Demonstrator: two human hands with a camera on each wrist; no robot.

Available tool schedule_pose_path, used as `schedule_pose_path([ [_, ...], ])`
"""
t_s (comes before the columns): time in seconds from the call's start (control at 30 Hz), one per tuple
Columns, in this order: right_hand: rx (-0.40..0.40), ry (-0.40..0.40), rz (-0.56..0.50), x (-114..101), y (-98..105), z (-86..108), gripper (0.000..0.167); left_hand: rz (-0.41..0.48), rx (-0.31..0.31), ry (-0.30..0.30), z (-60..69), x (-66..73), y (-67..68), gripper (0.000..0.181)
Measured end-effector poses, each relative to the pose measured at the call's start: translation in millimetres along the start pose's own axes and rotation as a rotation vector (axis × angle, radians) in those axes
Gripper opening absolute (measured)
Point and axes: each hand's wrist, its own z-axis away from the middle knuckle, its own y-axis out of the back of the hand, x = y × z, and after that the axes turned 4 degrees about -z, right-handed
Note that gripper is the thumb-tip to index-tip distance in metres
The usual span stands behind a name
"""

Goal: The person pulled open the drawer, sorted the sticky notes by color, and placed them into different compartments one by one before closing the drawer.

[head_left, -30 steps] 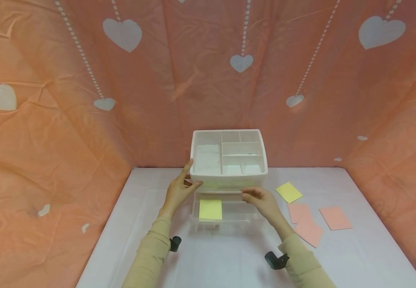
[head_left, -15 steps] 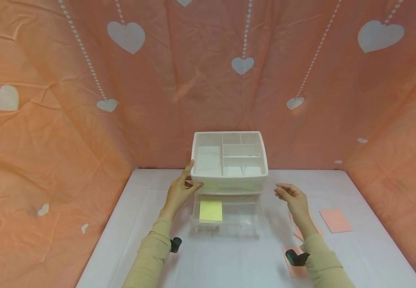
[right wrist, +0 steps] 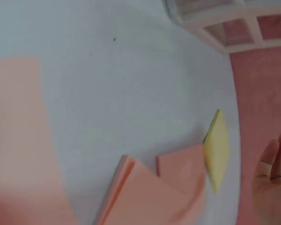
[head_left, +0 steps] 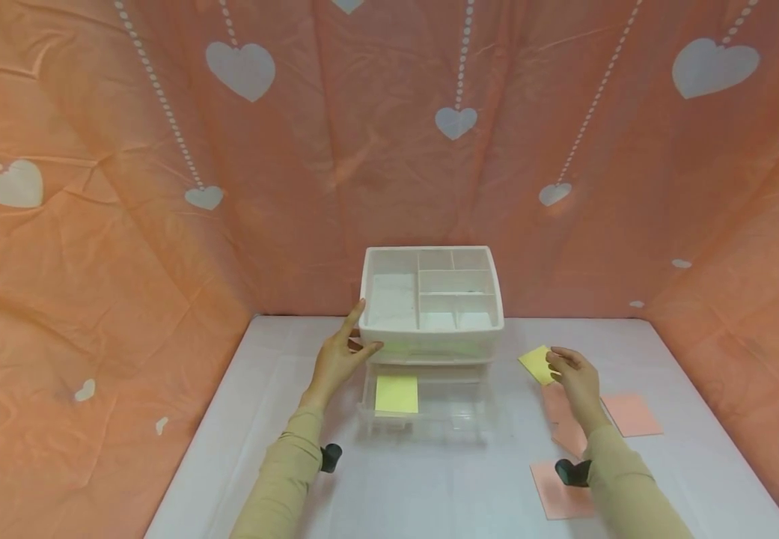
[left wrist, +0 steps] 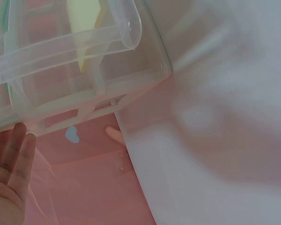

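Head: drawer organizer (head_left: 431,343) on table (head_left: 416,486), touched by left hand (head_left: 332,364), grip spread; yellow notepad (head_left: 534,364) partly covered by right hand (head_left: 576,380), grip slack. Left wrist: organizer touched by fingertips (left wrist: 19,132). Right wrist: notepad bordered by pink notes (right wrist: 180,166).

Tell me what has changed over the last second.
The right grip has left the front of the drawer box and swung right, toward the loose yellow note, bringing a nearer pink note into view. Unchanged: the left grip at the box's left side, the open drawer and the yellow note inside.
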Motion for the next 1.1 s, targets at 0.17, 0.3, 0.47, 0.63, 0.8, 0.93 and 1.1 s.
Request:
schedule_pose_path([
  [0.17,0.058,-0.145,-0.058,15,4,-7.0,0.067,0.002,0.004,-0.002,-0.3,0.5,0.7,0.081],
  [0.3,0.011,-0.225,0.009,28,7,-6.1,0.077,0.001,0.011,-0.003,-0.8,1.2,0.6,0.081],
  [0.47,-0.070,-0.225,0.042,39,7,-2.1,0.077,-0.004,-0.005,0.001,-0.2,1.7,0.4,0.081],
  [0.63,-0.090,-0.213,0.099,42,10,-1.2,0.085,-0.006,-0.005,0.016,2.1,2.4,1.9,0.081],
  [0.8,-0.099,-0.209,0.187,47,14,-6.5,0.094,-0.015,-0.004,0.009,2.6,1.2,2.5,0.082],
  [0.93,-0.128,-0.199,0.221,47,19,-10.7,0.101,-0.014,-0.008,0.002,1.8,0.2,1.4,0.082],
  [1.1,-0.156,-0.203,0.257,43,18,-13.7,0.101,-0.016,-0.012,0.010,0.5,-0.3,0.6,0.083],
])
